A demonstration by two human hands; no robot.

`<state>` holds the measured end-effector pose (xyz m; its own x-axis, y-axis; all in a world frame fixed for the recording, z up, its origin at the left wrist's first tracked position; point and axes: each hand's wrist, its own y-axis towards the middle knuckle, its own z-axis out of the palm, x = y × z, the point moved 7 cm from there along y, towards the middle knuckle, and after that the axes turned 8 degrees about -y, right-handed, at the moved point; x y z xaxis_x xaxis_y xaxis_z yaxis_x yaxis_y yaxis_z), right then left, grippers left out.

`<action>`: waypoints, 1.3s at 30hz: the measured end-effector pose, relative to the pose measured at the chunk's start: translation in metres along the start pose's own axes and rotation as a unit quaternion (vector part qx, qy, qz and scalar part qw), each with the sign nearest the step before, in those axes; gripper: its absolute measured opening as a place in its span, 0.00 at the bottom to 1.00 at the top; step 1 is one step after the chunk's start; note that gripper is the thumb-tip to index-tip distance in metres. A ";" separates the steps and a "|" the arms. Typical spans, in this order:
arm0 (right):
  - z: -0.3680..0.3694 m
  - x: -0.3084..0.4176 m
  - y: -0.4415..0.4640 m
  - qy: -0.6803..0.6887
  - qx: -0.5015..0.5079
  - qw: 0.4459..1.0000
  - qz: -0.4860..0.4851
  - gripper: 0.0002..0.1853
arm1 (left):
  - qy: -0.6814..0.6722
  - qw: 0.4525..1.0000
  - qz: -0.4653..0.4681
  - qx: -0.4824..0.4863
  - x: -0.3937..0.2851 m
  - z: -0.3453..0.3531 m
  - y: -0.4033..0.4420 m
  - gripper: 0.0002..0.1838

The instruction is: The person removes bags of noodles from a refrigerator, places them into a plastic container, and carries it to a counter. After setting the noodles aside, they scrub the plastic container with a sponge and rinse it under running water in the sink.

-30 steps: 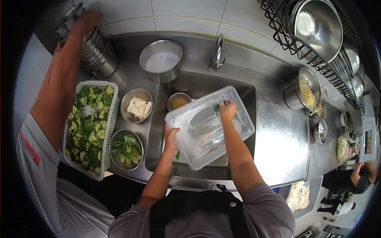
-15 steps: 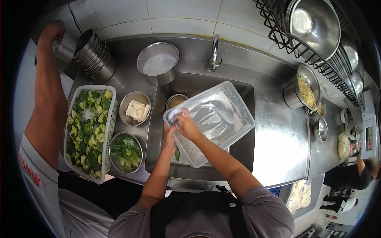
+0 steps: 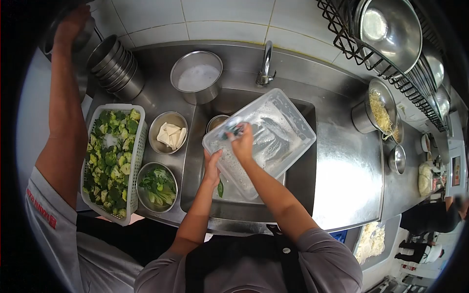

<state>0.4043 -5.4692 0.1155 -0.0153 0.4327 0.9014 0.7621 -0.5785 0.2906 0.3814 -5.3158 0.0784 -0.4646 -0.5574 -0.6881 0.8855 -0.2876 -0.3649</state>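
Above the steel sink [image 3: 300, 191], the right hand [image 3: 243, 141] is curled around a blurred scrubber [image 3: 234, 130] inside a clear plastic container [image 3: 304, 132], while the left hand [image 3: 212, 165] grips that container near its left corner, thumb by the rim and some fingers hidden. The container lies slantwise over the sink, its inside streaked with white suds. With suds this slick and the steadying grip all at one end, a hard push of the scrubber could make the rim slide from the left hand; the container might then drop or knock the small bowl [image 3: 213, 121] partly covered beneath its edge, whose contents I cannot make out. A quick flick near that left corner could also throw foam leftward, into uncovered food: a metal bowl [image 3: 163, 118] of white blocks [image 3: 171, 136] and, nearer the person, another bowl [image 3: 146, 204] of leafy greens [image 3: 157, 187]. Behind the sink's left corner a deep pot [image 3: 207, 95] holds whitish, foamy-looking liquid [image 3: 198, 78]. Farther left, a perforated basket [image 3: 135, 171] is heaped with broccoli [image 3: 110, 161]; well off to the right, pale strands [image 3: 377, 108] fill a tilted bowl [image 3: 386, 93] and trail over its rim.
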 end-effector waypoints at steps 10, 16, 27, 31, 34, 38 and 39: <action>0.045 0.037 -0.040 0.074 0.179 0.980 -0.037 0.15 | 0.068 0.997 0.023 0.014 -0.015 -0.014 0.026 0.29; 0.064 -0.001 -0.078 -0.032 0.326 0.943 0.058 0.24 | 0.002 1.000 0.013 0.000 -0.005 -0.017 0.032 0.28; 0.002 0.002 -0.146 -0.371 0.488 0.783 -0.107 0.18 | 0.069 0.996 0.062 -0.007 -0.033 -0.011 0.044 0.28; -0.030 -0.009 -0.131 -0.410 0.508 0.747 -0.125 0.18 | 0.018 0.997 0.071 -0.018 -0.025 -0.016 0.034 0.28; -0.063 -0.015 -0.106 -0.434 0.512 0.736 -0.084 0.26 | -0.013 0.997 0.075 -0.012 -0.022 -0.013 0.033 0.28; -0.109 -0.024 -0.088 -0.504 0.462 0.715 -0.145 0.45 | -0.016 0.998 0.059 -0.001 -0.025 -0.011 0.038 0.31; -0.120 -0.031 -0.085 -0.520 0.438 0.712 -0.175 0.50 | -0.017 0.998 0.058 -0.001 -0.027 -0.011 0.040 0.31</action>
<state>0.2620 -5.5164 0.1013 -0.1637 0.9859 -0.0336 0.9476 0.1477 -0.2833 0.4288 -5.3038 0.0755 -0.3589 -0.6124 -0.7044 0.9331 -0.2185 -0.2855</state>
